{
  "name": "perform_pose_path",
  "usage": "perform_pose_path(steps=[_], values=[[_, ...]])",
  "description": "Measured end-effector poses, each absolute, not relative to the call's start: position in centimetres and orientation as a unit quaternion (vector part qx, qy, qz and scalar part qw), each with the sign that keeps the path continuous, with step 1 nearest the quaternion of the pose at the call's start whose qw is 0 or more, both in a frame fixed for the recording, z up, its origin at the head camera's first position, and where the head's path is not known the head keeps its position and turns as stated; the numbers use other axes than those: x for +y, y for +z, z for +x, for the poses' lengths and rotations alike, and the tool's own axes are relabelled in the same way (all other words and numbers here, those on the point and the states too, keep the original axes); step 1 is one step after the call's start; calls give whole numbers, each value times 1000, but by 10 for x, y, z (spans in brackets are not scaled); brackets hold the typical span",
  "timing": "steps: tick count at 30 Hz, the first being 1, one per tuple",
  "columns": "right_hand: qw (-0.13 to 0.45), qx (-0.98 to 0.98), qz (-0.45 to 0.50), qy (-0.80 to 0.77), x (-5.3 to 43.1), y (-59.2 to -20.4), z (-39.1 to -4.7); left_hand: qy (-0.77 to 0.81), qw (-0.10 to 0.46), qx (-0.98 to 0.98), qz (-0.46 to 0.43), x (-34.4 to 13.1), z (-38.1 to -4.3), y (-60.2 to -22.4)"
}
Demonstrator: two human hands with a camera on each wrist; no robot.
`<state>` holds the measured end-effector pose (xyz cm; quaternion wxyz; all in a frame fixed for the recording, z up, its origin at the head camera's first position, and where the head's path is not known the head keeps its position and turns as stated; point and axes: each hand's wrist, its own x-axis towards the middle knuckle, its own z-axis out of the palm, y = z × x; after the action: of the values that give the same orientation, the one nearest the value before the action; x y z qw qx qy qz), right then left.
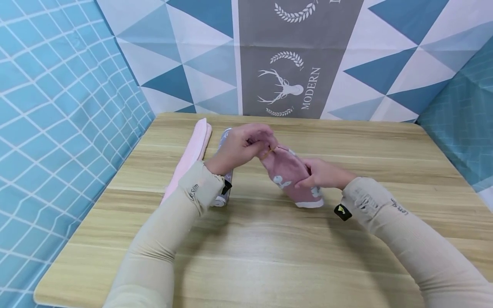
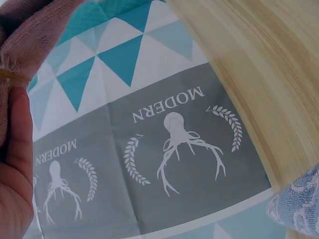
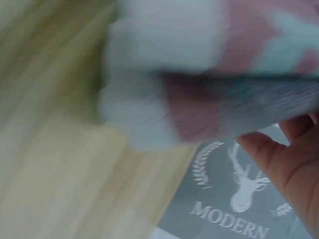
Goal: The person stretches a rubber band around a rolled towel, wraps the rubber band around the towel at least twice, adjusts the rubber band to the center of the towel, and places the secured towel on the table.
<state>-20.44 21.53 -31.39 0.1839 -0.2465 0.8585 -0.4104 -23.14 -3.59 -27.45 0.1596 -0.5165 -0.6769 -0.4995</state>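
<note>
A dusty-pink towel (image 1: pixel 289 171) with pale leaf-like patterns and a white edge is held up between both hands over the table. My left hand (image 1: pixel 246 145) pinches its upper end, where a thin orange-tan rubber band (image 2: pixel 12 75) circles the bunched cloth. In the left wrist view, the thumb lies against the towel (image 2: pixel 32 42) right below the band. Lower down, my right hand (image 1: pixel 321 173) grips the towel's side with thumb and fingers. The right wrist view shows the towel's white-edged end (image 3: pixel 134 114) blurred, its folded layers parted.
Left of the held towel, a blue-grey patterned rolled towel (image 1: pixel 221 201) lies partly hidden behind the left hand and wrist. Further left is a long, folded light-pink cloth (image 1: pixel 192 149). Both are on the wooden table (image 1: pixel 269 256), which meets a patterned wall covering (image 1: pixel 285 90) at its back edge.
</note>
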Motion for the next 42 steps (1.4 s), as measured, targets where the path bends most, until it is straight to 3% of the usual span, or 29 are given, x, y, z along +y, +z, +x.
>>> perform_pose_path(steps=[3, 9, 14, 20, 26, 36, 42], values=[[207, 853, -238, -417, 222, -323, -204, -505, 158, -687, -497, -38, -232, -275], [186, 866, -222, -407, 237, -327, -201, -483, 144, -754, -422, -44, -232, -275], [186, 879, -217, -382, 242, -324, -199, -499, 66, -763, -406, -48, -233, -278], [201, 877, -213, -380, 247, -331, -200, -530, -2, -688, -496, -48, -233, -283], [192, 870, -220, -396, 251, -337, -203, -478, 21, -662, -577, -45, -230, -282], [173, 882, -225, -378, 249, -340, -205, -430, -55, -785, -442, -43, -226, -276], [166, 885, -222, -374, 248, -341, -204, -454, -51, -777, -433, -45, -229, -280]])
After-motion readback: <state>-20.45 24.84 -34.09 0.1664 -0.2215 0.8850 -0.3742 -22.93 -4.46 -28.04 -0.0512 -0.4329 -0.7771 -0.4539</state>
